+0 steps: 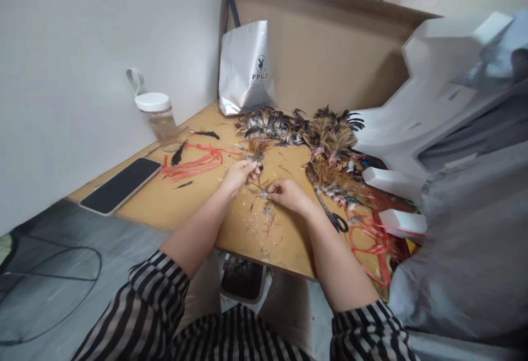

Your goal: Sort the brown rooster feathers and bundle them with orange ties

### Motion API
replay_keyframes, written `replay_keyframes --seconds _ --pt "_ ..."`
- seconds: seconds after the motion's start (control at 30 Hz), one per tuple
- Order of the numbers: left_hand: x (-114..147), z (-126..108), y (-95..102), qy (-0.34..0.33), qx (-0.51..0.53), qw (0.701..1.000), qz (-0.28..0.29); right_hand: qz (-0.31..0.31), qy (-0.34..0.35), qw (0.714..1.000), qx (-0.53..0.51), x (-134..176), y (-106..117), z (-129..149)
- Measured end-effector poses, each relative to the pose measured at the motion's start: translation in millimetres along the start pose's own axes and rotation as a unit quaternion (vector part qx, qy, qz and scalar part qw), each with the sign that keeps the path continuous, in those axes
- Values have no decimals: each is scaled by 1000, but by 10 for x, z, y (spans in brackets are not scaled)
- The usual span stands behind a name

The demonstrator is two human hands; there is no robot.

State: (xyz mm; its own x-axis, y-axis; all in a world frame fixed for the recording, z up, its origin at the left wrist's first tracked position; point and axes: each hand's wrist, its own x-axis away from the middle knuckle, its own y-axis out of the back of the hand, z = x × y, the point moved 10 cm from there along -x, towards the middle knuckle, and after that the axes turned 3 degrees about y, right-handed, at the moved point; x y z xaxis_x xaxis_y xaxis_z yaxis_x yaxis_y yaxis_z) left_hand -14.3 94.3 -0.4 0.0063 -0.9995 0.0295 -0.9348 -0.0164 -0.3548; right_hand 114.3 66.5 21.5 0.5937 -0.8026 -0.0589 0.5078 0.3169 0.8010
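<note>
My left hand (242, 175) is closed around the base of a small bunch of brown feathers (256, 147), whose tips fan away from me. Close by on the right, my right hand (286, 193) pinches a thin feather (260, 189) with a pale, fluffy end. Bits of down and short red strands (270, 223) are scattered on the tabletop below my hands. Behind them lies a heap of dark and grey feathers (272, 124). Further right are brown feather bundles (330, 141), with black-handled scissors (336, 219) beside the nearest bundle (338, 185).
Red strips (193, 164) lie left, near a phone (121, 186) and a lidded bottle (159, 119). A silver bag (245, 69) stands at the back. Red cord (371, 240) and a white chair-like frame (396, 119) are right. A dark bin (242, 278) sits below the table edge.
</note>
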Motion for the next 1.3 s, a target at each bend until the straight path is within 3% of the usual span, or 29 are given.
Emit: replay_keyframes --seconds 0.17,0.3,0.4,0.53,0.6,0.7,0.83,0.93,1.03,1.3 --pt "-3 17 23 10 10 1000 -4 9 36 961 273 76 23 350" --pt "-5 23 37 10 15 1000 -8 16 36 946 321 80 -23 421" --pt "-10 41 58 17 29 999 -15 -4 29 969 246 58 -14 340" --pt "-17 58 66 27 59 998 -14 -57 -28 998 -14 14 69 18" --pt "-13 71 51 35 69 997 -8 -87 -68 980 -167 -2 95 -161" --pt "10 122 -2 61 71 996 8 -118 -106 923 -351 -18 93 -299" --pt "71 210 -115 99 46 993 42 -172 -106 856 -475 -22 125 -276" --pt "122 260 -206 120 30 990 70 -209 -99 831 -507 -27 113 -241" --pt "155 292 -263 133 26 987 84 -242 -82 830 -495 -55 89 -238" --pt "139 354 -279 141 49 985 88 -328 -25 908 -262 -68 230 -211"
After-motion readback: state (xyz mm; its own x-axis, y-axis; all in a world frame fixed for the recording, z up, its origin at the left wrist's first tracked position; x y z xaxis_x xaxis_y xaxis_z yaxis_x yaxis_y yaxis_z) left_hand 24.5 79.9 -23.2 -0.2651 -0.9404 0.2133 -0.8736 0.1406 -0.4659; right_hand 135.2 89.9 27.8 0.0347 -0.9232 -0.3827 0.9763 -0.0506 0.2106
